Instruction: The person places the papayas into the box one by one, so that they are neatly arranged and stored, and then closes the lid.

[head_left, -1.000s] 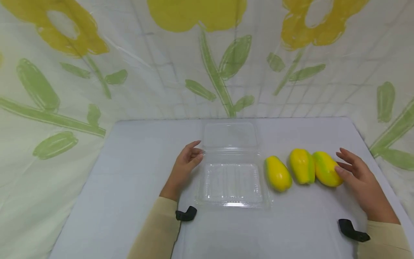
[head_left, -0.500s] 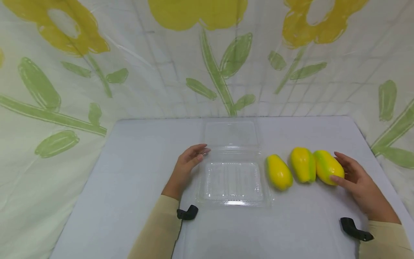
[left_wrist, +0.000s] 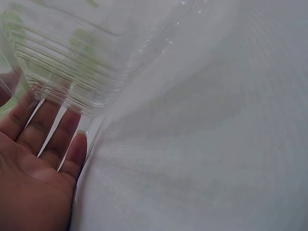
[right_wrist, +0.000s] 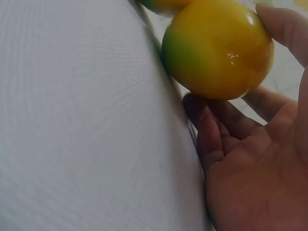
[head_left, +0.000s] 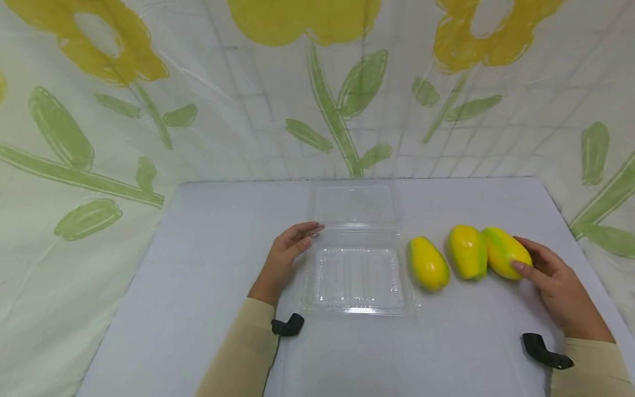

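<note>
Three yellow papayas with green streaks lie on the right of the table in the head view: a left one (head_left: 429, 263), a middle one (head_left: 467, 251) and a right one (head_left: 506, 252). My right hand (head_left: 555, 281) grips the right papaya, thumb on its near side and fingers at its far side. The right wrist view shows this papaya (right_wrist: 219, 50) between thumb and fingers. A clear plastic clamshell box (head_left: 357, 310) lies with its lid folded back. My left hand (head_left: 285, 256) rests at the box's left edge near the hinge, fingers extended against the plastic (left_wrist: 62, 91).
The table (head_left: 208, 264) has a white cover. A curtain (head_left: 238, 132) printed with yellow flowers hangs behind and beside it. The box's lid (head_left: 354, 205) lies toward the table's back edge. Black wrist mounts (head_left: 545, 352) sit on both forearms.
My right hand has closed around the right papaya, which has tilted and shifted slightly away. The middle papaya has moved a little. My left hand has slid slightly right along the box's edge.
</note>
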Action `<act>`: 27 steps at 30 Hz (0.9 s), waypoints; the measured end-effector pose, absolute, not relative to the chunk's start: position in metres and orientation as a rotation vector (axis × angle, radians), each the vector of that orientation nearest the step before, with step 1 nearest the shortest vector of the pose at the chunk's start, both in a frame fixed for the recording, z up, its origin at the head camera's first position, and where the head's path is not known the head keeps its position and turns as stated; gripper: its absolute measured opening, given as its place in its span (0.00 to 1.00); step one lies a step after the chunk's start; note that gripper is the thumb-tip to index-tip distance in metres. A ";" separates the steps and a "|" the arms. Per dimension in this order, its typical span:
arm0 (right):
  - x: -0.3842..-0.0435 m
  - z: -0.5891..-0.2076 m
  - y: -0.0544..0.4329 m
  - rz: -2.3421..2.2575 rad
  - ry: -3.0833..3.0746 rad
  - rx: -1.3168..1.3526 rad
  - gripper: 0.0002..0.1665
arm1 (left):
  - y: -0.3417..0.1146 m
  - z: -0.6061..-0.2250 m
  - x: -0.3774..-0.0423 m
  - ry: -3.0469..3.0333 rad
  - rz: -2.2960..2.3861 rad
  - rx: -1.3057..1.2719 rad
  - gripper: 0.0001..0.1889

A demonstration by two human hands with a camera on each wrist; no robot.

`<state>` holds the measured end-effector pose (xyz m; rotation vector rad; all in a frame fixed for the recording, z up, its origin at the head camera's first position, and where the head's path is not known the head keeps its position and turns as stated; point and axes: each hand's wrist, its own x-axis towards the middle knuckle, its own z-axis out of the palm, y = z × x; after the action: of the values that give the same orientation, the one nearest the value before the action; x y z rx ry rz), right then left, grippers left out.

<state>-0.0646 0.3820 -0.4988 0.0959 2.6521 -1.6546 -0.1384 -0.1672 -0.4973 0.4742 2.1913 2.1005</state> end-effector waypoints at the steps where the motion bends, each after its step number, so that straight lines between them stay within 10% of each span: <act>1: -0.064 -0.499 0.382 -1.658 2.658 0.108 0.37 | -0.167 -0.498 -0.139 2.184 2.106 0.482 0.20; 27: -0.065 -0.500 0.380 -1.664 2.679 0.079 0.43 | -0.169 -0.502 -0.140 2.112 2.137 0.510 0.21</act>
<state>-0.0654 0.3803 -0.4995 0.0786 2.6792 -1.6638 -0.1400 -0.1686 -0.5019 0.5104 2.1115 2.1367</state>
